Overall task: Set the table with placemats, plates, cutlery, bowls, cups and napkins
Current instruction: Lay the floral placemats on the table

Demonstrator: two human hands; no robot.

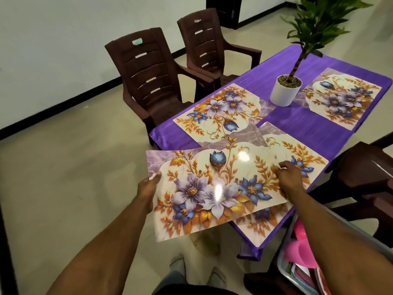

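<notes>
Floral placemat gripped by left hand; right hand pinches far edge.

Only one view is being given, so no part of the scene is being shared with a second camera. The scene is being seen from a head-worn wide-angle camera, which is being pointed forward and steeply down. The near corner of the table is being looked at from close by, while its far edge is being shown toward the upper right. Both forearms are being taken in from the bottom edge, and the left hand and right hand are being kept near the middle. Straight lines are being bent at the borders by the wide lens. The floor is being shown at the left.
</notes>
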